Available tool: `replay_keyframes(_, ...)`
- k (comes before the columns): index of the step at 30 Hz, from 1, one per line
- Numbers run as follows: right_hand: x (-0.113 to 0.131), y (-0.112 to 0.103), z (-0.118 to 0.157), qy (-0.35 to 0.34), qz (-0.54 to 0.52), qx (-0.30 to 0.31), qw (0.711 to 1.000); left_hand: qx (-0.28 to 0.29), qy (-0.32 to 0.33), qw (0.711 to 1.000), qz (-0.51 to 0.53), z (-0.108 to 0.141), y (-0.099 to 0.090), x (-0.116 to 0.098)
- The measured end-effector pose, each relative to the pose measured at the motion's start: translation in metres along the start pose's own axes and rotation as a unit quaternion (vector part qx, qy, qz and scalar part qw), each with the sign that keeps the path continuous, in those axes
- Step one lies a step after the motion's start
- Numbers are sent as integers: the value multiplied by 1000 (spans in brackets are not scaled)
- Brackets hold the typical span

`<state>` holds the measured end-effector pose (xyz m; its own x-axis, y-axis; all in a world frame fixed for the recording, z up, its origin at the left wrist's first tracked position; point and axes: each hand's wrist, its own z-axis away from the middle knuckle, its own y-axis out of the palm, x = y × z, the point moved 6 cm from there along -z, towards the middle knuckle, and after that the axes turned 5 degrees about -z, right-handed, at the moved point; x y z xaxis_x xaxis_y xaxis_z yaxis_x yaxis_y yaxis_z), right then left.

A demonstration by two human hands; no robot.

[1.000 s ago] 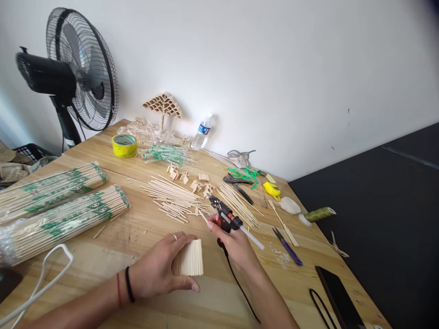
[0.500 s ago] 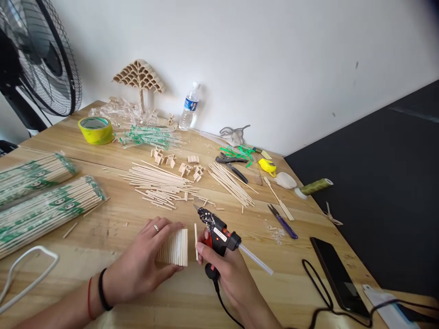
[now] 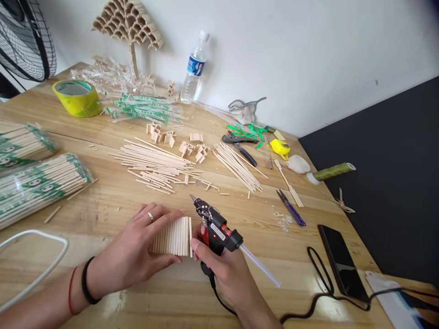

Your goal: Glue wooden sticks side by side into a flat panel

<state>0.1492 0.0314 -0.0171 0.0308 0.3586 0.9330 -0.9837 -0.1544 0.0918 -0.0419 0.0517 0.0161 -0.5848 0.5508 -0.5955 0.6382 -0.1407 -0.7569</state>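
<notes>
Seen from left to right, the left hand (image 3: 132, 249) comes first, spanning a ribbed panel of pale, round wooden sticks laid side by side (image 3: 174, 237), fingers at its far edge, thumb at its near one. Just beyond the panel's right edge, a single slim, pale wooden stick (image 3: 190, 235) stands nearly parallel to the panel's ribs, long axis running away from the wearer; contact or a hair's gap, cannot tell. Right hand (image 3: 228, 274) is nearer this stick, pinching it at thumb and finger while also gripping a black-and-orange glue gun (image 3: 215, 226), nozzle pointing away and leftward.
</notes>
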Motion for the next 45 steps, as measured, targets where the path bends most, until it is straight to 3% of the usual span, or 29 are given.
replay_keyframes(24,11,3,1,-9,26,-7,1000,17,3,1000,17,-3,-1,-2)
replay_keyframes(30,18,0,2,-35,73,-13,997,22,-20,999,27,0,0,1)
replay_keyframes(34,32,-7,4,-91,89,-37,991,16,-10,999,27,0,0,0)
replay_keyframes(38,43,-8,4,-121,141,-9,983,16,-15,999,36,-1,-1,-1)
replay_keyframes(45,39,-7,5,-93,109,-2,990,35,-15,998,57,-1,-3,-2)
